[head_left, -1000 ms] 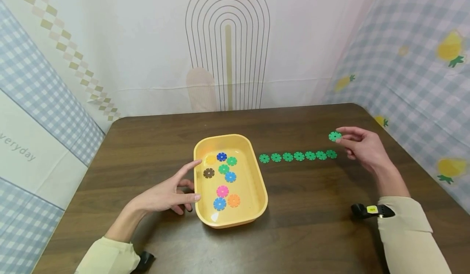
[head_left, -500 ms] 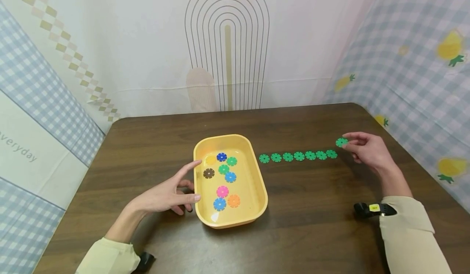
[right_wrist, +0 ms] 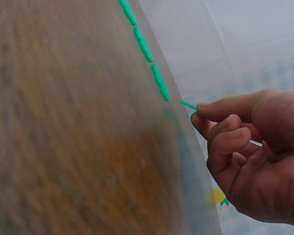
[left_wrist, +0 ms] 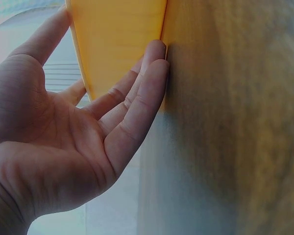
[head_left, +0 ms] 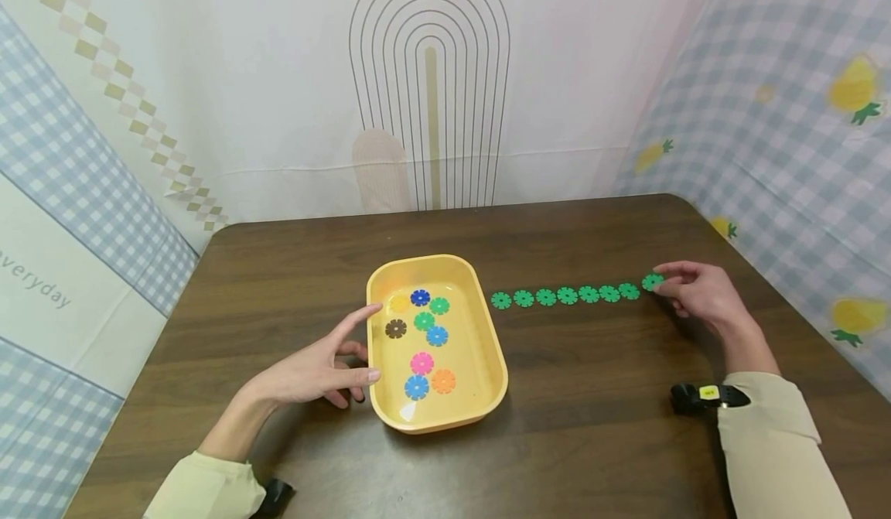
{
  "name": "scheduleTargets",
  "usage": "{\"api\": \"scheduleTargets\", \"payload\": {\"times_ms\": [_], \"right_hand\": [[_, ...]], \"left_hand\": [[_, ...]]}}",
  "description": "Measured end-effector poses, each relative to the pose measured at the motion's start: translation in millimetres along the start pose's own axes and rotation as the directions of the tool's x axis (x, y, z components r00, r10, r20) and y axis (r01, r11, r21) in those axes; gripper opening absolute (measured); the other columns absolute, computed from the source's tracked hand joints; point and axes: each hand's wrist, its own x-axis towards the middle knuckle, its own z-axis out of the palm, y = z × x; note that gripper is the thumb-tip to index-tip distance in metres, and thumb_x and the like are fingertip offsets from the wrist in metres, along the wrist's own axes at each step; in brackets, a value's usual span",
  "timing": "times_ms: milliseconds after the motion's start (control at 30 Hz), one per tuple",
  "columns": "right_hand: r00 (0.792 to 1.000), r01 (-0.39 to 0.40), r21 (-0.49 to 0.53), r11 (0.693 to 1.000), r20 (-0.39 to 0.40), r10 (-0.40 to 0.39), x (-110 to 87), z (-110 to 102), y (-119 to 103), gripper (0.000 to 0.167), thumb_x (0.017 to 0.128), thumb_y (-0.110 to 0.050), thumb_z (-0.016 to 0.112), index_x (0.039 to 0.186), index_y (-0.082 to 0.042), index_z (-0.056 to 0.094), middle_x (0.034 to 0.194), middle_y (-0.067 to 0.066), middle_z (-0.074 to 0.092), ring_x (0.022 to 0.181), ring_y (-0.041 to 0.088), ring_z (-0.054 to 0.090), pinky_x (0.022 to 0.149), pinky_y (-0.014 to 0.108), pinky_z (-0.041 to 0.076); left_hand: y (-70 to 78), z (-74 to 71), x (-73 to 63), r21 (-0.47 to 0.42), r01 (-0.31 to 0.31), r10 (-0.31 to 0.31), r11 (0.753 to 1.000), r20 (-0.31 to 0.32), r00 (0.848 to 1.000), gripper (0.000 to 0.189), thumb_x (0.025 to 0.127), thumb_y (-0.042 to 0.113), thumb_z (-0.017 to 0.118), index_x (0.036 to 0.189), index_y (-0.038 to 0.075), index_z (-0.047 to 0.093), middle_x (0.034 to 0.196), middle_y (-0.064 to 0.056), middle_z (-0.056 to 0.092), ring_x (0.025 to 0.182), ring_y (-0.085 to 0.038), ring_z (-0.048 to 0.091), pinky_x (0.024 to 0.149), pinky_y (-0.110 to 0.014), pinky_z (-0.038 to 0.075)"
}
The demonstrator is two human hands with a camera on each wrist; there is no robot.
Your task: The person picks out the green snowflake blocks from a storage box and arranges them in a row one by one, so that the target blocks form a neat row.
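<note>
My right hand pinches a green snowflake disc between thumb and fingertips, just right of a row of several green discs on the table. In the right wrist view the pinched disc shows edge-on, tilted and slightly apart from the last one in the row. My left hand touches the left side of a yellow tray with extended fingers. Seen from the left wrist, thumb and fingertips rest on the tray's rim and outer wall.
Inside the tray lie loose discs: blue, orange, pink, brown, green and others. The dark wooden table meets a patterned cloth at the back, with a checked cloth along the right.
My right hand has carried the green disc right and then down towards the table, to the right end of the row. The left hand and tray stay put.
</note>
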Motion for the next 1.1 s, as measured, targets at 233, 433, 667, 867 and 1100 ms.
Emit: {"api": "scheduleTargets", "payload": {"times_ms": [233,433,667,867,1100], "right_hand": [[0.999,-0.026,-0.023,0.999,0.032,0.027,1.0,0.5,4.2,0.046,0.105,-0.012,0.062,0.144,0.008,0.051,0.079,-0.003,0.059,0.064,0.01,0.052,0.057,0.031,0.05],[0.998,-0.049,-0.036,0.998,0.034,0.05,0.8,1.4,4.8,0.045,0.105,-0.014,0.062,0.144,0.007,0.052,0.079,-0.002,0.058,0.066,0.01,0.052,0.059,0.031,0.051],[0.997,-0.069,-0.019,0.997,0.041,0.07,0.5,2.2,6.7,0.047,0.105,-0.014,0.062,0.146,0.006,0.051,0.076,-0.002,0.056,0.065,0.011,0.05,0.058,0.031,0.049],[0.996,-0.08,-0.004,0.997,0.036,0.08,2.2,2.6,8.8,0.047,0.103,-0.012,0.063,0.146,0.005,0.052,0.074,-0.003,0.055,0.064,0.011,0.05,0.057,0.031,0.049],[0.996,-0.087,-0.008,0.996,0.03,0.087,3.0,2.6,9.0,0.047,0.103,-0.013,0.064,0.146,0.004,0.052,0.077,-0.003,0.056,0.064,0.011,0.05,0.057,0.031,0.049]], "left_hand": [[-0.7,-0.5,0.5,0.004,0.006,-0.006,1.0,-0.003,1.0,0.095,0.1,0.03,0.075,0.167,0.041,0.009,0.132,-0.024,0.056,0.088,-0.029,0.072,0.075,-0.043,0.061],[-0.3,-0.4,0.2,0.001,0.003,-0.003,1.0,0.003,1.0,0.095,0.1,0.029,0.075,0.167,0.04,0.008,0.132,-0.024,0.056,0.088,-0.03,0.072,0.075,-0.044,0.061],[-1.0,-0.5,0.6,0.005,0.005,-0.005,1.0,-0.001,1.0,0.095,0.1,0.03,0.076,0.166,0.043,0.009,0.131,-0.024,0.057,0.087,-0.029,0.072,0.074,-0.044,0.06],[-1.5,-0.4,0.6,0.0,0.002,-0.002,1.0,-0.002,1.0,0.094,0.1,0.029,0.075,0.166,0.043,0.01,0.131,-0.024,0.057,0.087,-0.029,0.071,0.074,-0.044,0.061],[-0.2,-0.4,0.1,-0.003,0.004,-0.004,1.0,-0.001,1.0,0.095,0.1,0.029,0.075,0.167,0.041,0.009,0.131,-0.024,0.057,0.087,-0.029,0.071,0.074,-0.044,0.061]]}}
